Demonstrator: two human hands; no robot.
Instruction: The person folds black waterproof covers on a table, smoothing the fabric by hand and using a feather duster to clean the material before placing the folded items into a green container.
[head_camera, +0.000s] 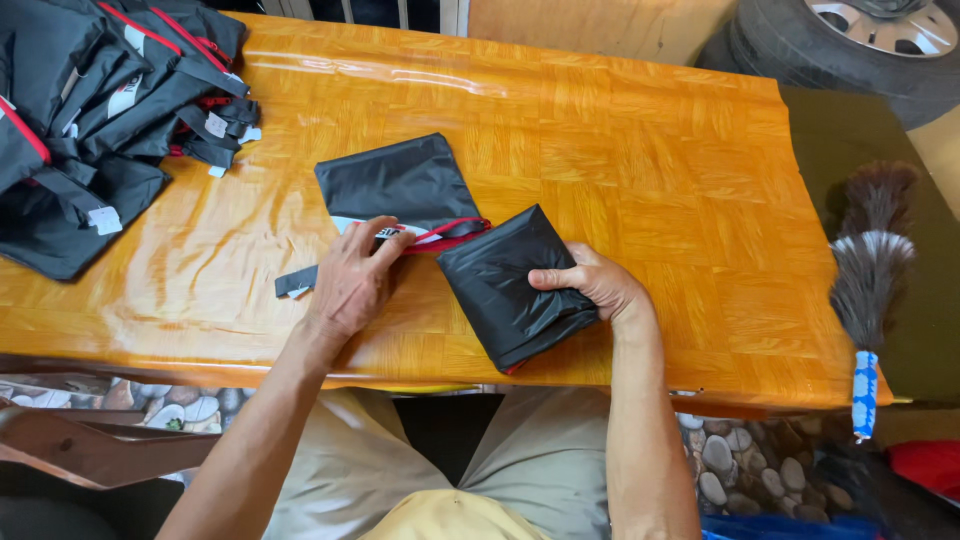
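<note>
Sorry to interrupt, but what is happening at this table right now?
A seated person works at an orange wood-pattern table. The right hand grips a folded black fabric bundle; the left hand rests on the red-trimmed mouth of a flat black pouch. More black pouches are piled at the far left.

hands: 2 (left hand (352, 280), right hand (597, 283)) | folded black bundle (505, 285): 1 | flat black pouch (400, 185): 1 | heap of black bags (95, 110): 1, number of bags unclear | feather duster (868, 290): 1 | tyre (850, 45): 1 | bench (640, 170): 1
</note>
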